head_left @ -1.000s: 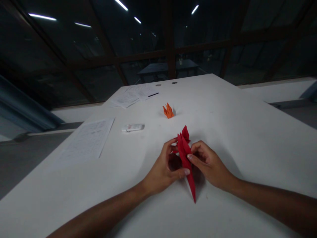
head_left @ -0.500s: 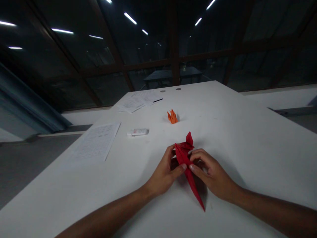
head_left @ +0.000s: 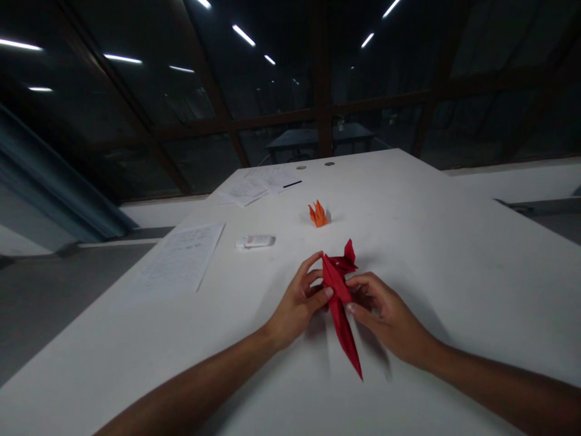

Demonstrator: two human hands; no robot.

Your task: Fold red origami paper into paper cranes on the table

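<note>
both the left hand (head_left: 297, 303) and right hand (head_left: 385, 312) pinch the red paper model (head_left: 340, 297) (long tip resting on the white table (head_left: 454, 242)).

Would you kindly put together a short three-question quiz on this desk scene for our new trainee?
1. True or false: both hands grip the red paper model.
2. Which lies nearest the orange paper model? A) printed sheet B) white tube C) black pen
3. Fill in: the red model's long point aims ____ the person.

Key
1. True: the left hand and right hand pinch it from either side.
2. C
3. toward
</note>
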